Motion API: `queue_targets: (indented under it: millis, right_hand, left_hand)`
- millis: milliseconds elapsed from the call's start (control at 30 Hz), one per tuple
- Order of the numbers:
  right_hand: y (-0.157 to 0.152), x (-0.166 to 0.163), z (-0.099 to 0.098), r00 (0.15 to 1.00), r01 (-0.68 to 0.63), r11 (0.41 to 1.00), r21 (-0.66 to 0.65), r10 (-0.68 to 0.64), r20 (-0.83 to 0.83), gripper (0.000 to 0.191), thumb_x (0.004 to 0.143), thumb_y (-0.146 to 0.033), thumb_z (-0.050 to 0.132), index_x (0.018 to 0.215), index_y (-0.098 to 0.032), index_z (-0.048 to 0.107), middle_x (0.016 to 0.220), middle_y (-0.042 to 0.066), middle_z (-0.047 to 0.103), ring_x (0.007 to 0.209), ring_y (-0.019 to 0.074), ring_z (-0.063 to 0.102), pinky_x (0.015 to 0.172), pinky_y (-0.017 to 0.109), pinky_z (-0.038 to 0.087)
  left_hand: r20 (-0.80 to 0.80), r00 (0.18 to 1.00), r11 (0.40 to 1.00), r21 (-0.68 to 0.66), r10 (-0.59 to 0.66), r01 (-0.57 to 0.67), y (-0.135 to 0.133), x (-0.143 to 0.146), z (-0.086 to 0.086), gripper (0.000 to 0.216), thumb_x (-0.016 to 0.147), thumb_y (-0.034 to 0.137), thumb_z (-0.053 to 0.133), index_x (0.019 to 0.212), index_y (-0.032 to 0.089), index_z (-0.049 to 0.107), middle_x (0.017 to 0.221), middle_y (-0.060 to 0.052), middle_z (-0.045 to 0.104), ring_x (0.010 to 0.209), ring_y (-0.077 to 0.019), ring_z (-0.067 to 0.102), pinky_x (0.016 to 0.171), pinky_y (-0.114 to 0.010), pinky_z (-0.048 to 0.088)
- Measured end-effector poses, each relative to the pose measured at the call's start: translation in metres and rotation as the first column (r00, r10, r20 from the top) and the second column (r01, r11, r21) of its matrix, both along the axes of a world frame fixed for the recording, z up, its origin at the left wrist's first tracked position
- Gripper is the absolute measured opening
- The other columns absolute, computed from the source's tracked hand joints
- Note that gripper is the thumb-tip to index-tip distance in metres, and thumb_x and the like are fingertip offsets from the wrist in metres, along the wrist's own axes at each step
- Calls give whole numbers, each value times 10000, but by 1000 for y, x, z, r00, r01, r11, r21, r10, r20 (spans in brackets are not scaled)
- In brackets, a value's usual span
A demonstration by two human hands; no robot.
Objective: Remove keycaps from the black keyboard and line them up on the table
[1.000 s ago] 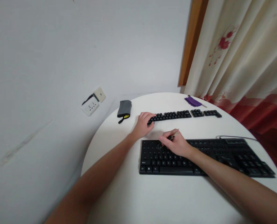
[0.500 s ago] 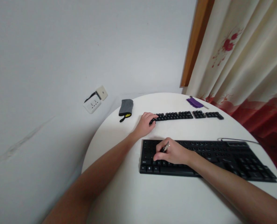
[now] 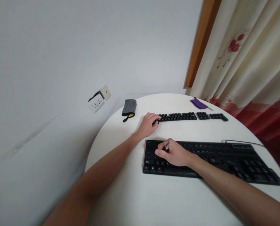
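Observation:
My left hand [image 3: 149, 124] is at the left end of a row of loose black keycaps [image 3: 177, 117], thumb and fingers closed around the keycaps at that end. My right hand [image 3: 172, 152] is over the left part of a black keyboard [image 3: 194, 171], its fingers pinched on a small tool with a thin shiny metal part [image 3: 167, 146]. The hand hides most of this tool, so its kind is unclear. Keycaps show along the keyboard's lower left rows, while the area above them looks flat and bare.
A grey cloth pouch [image 3: 129, 107] with a yellow lining and black loop lies at the table's far left. At the far right is a purple cloth item [image 3: 198, 104]. The keyboard's cable [image 3: 244, 142] runs right. Wall and curtain [image 3: 253, 62] border the round white table [image 3: 121, 194].
The view has shifted slightly, moving the scene a little to the right. My right thumb and the small tool have changed angle a bit over the keyboard. My left hand stays at the keycap row.

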State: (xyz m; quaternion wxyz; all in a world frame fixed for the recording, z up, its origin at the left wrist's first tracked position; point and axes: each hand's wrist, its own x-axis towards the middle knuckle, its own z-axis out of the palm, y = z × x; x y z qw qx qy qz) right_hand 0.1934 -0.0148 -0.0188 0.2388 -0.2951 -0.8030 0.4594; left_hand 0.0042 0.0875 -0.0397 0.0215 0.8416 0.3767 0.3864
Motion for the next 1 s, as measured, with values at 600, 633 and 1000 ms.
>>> queue_targets:
  millis: [600, 633, 1000]
  right_hand:
    - [1, -1, 1, 998, 26, 999, -35, -28, -63, 388, 965, -231, 437, 631, -149, 616, 498, -45, 457, 458, 77, 395, 483, 216, 308]
    - [1, -1, 1, 998, 30, 999, -40, -32, -58, 389, 967, -235, 436, 635, -148, 621, 496, -44, 460, 456, 77, 397, 481, 216, 308]
    - [4, -2, -4, 995, 20, 993, -118, -31, -92, 403, 975, -277, 429, 646, -151, 625, 461, -43, 448, 428, 88, 395, 458, 219, 311]
  left_hand:
    - [-5, 1000, 1000, -28, -6, 6, 1, 0, 0, 255, 865, 66, 534, 1023, 192, 688, 999, -55, 708, 983, -220, 589, 917, -404, 474]
    - [-6, 1000, 1000, -27, -5, 5, 1, 0, 0, 253, 864, 66, 535, 1022, 191, 687, 997, -54, 710, 980, -219, 589, 918, -403, 473]
    - [-7, 1000, 1000, -28, -8, 8, -1, 0, 1, 249, 860, 58, 534, 1007, 188, 689, 977, -53, 715, 974, -214, 589, 908, -391, 478]
